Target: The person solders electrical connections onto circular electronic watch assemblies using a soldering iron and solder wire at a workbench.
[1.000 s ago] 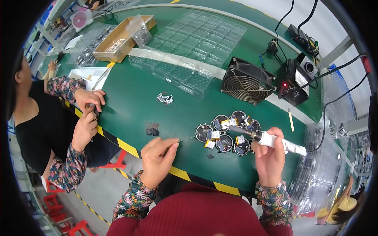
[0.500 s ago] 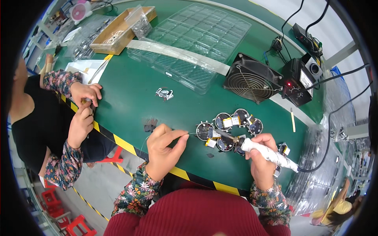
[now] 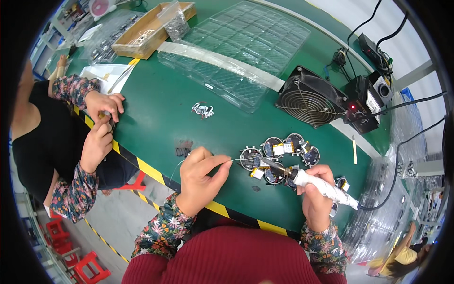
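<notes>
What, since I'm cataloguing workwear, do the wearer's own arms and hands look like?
The left hand and right hand wear no gloves. Dark sleeves, printed with pale and reddish flowers, reach down to both wrists; a dark red ribbed top shows between them.

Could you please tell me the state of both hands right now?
Left hand: closed, pinching a thin wire.
Right hand: closed around a white-handled soldering iron.

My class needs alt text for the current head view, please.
A person's left hand pinches a thin wire while the right hand holds a white-handled soldering iron over round circuit-board units on a green bench. A black fan stands beyond.
</notes>
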Action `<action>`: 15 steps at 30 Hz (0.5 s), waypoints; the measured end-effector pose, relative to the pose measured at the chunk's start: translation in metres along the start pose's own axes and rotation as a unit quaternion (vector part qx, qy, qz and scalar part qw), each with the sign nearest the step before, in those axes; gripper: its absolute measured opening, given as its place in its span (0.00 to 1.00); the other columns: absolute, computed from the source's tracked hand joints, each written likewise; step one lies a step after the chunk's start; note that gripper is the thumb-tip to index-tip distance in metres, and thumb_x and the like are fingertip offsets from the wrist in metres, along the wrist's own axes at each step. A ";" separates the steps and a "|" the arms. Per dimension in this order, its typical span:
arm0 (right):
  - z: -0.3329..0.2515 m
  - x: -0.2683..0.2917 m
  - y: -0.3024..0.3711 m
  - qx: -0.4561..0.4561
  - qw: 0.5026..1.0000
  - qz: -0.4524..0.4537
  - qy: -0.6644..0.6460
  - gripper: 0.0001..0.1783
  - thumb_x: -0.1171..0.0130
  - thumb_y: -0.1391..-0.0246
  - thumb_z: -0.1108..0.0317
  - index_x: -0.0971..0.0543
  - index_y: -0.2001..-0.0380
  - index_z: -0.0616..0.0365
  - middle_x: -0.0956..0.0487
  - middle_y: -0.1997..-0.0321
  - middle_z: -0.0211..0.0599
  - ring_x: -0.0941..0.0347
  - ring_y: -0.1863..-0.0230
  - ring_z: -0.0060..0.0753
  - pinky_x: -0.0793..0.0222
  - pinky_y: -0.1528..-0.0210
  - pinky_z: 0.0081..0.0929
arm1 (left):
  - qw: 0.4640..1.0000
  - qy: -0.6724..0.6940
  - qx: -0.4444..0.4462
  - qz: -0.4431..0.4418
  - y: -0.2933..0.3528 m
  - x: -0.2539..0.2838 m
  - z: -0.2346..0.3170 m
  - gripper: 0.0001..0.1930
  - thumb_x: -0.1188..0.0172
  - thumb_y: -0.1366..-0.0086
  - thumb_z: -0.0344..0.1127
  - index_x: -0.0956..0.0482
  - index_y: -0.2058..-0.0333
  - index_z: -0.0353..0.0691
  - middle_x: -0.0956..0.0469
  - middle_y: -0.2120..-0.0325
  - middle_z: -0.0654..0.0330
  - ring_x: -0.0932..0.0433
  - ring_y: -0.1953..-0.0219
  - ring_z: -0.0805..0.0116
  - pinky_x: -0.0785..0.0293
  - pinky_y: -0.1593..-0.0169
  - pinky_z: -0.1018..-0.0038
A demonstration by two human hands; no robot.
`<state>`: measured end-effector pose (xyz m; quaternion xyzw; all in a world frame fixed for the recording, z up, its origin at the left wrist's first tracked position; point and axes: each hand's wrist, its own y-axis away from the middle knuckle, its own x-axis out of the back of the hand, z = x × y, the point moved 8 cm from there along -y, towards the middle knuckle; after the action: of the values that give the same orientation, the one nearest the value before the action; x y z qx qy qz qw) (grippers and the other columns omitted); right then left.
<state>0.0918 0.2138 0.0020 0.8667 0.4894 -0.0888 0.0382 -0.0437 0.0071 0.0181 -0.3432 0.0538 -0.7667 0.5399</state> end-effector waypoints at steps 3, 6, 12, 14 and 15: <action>0.002 -0.001 -0.002 -0.004 1.000 -0.001 -0.009 0.21 0.39 0.53 0.62 0.34 0.62 0.62 0.28 0.73 0.35 0.33 0.74 0.22 0.37 0.73 0.18 | 1.000 -0.008 -0.003 0.002 0.001 0.001 -0.001 0.07 0.35 0.55 0.24 0.19 0.74 0.39 0.36 0.84 0.63 0.36 0.82 0.72 0.41 0.79 0.76; 0.002 -0.002 -0.002 -0.007 1.000 -0.005 -0.011 0.21 0.39 0.53 0.61 0.34 0.62 0.62 0.28 0.73 0.35 0.33 0.74 0.22 0.37 0.73 0.18 | 1.000 -0.013 -0.006 0.004 0.000 0.001 -0.001 0.07 0.35 0.55 0.25 0.19 0.74 0.40 0.36 0.84 0.63 0.36 0.83 0.71 0.40 0.80 0.75; 0.001 0.001 -0.001 -0.013 1.000 0.010 -0.017 0.21 0.38 0.53 0.61 0.34 0.63 0.62 0.28 0.73 0.36 0.34 0.75 0.22 0.37 0.73 0.18 | 1.000 -0.014 -0.018 0.002 -0.001 -0.001 0.003 0.07 0.35 0.55 0.25 0.19 0.74 0.40 0.36 0.84 0.62 0.36 0.83 0.71 0.41 0.80 0.76; 0.001 0.002 -0.002 -0.014 1.000 0.012 -0.017 0.21 0.38 0.53 0.61 0.34 0.63 0.62 0.28 0.73 0.36 0.34 0.75 0.22 0.37 0.73 0.18 | 1.000 -0.013 -0.022 0.000 -0.001 -0.001 0.003 0.07 0.35 0.55 0.25 0.19 0.74 0.40 0.36 0.84 0.62 0.36 0.83 0.71 0.41 0.80 0.76; 0.002 -0.001 -0.002 -0.014 1.000 0.004 -0.019 0.20 0.39 0.53 0.61 0.34 0.63 0.62 0.28 0.73 0.36 0.34 0.75 0.22 0.37 0.73 0.18 | 1.000 -0.016 -0.016 0.001 0.000 0.001 0.002 0.07 0.35 0.55 0.25 0.19 0.74 0.40 0.36 0.84 0.63 0.36 0.83 0.71 0.41 0.80 0.76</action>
<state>0.0894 0.2142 0.0006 0.8664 0.4859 -0.0982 0.0601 -0.0429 0.0071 0.0199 -0.3638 0.0579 -0.7598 0.5357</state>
